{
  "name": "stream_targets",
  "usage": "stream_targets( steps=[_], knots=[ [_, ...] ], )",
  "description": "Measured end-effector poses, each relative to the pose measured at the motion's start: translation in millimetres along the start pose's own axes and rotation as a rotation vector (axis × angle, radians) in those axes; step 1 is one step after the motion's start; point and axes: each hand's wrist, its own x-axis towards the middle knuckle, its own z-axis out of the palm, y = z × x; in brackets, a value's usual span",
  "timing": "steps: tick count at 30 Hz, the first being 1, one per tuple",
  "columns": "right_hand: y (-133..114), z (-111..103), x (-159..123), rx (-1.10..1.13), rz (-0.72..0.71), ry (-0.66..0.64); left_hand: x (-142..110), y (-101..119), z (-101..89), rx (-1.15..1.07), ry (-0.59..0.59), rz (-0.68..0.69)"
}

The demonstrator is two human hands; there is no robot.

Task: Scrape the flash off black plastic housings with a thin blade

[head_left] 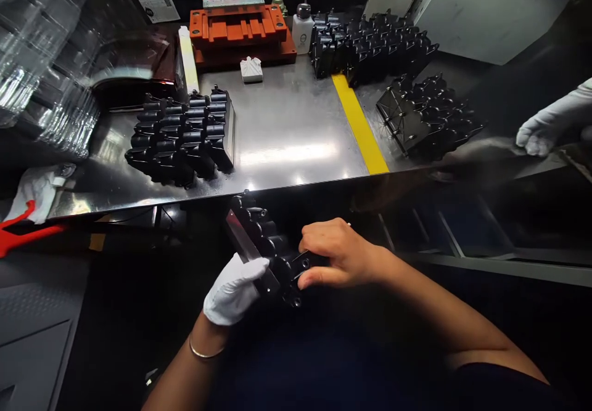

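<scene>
Black bumpy part (261,238) is up in the air, just in front of the desk (287,115), between the person's two hands. Its long way runs on a slant, with the top end up and left by the desk edge and the low end down and right. The left hand (234,291), in a white glove, holds the low end. Its thumb lies on the flat side, and its other fingers are mostly hidden. The right hand (340,254) is bare and comes in from the right. Its thumb and first finger hold a black end there, so the part lies to the left of these fingers. I can't tell if that end is a loose piece. Both hands are close to the low end.

On the desk is a white bottle (303,34) with a dark cap; I can't see what is in it. It stands beside a red-brown block (238,29). See-through plastic trays (50,90) are piled at the left, and I can't tell what they hold. More black parts (182,140) sit in rows on the desk. Another person's gloved hand (539,134) is far right.
</scene>
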Motion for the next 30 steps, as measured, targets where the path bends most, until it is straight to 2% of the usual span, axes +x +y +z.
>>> stream_targets(
  steps=[2,6,12,15,17,20,22,27,30],
  knots=[
    [2,3,2,-0.01,-0.018,0.037,0,1,1.3,0.006,-0.013,0.023],
    [7,7,2,-0.13,-0.017,0.139,1,1,6.3,-0.066,0.044,0.014],
    [7,14,5,-0.304,0.109,0.215,2,-4,18.4,-0.315,0.138,-0.018],
    [8,17,5,-0.347,0.136,0.198,1,-5,23.1,-0.46,0.171,-0.097],
    [9,14,5,-0.332,0.152,0.188,0,-3,24.3,-0.549,0.139,-0.162],
    [11,1,6,-0.245,0.155,0.16,-3,2,24.7,-0.67,0.074,-0.224],
    [12,-8,8,-0.23,0.14,0.11,-5,5,25.4,-0.733,0.085,-0.254],
    [14,-18,13,-0.262,0.072,-0.021,-10,6,28.8,-0.773,0.184,-0.283],
    [16,-18,12,-0.199,0.076,-0.075,-11,4,27.5,-0.699,0.178,-0.29]
  ],
)
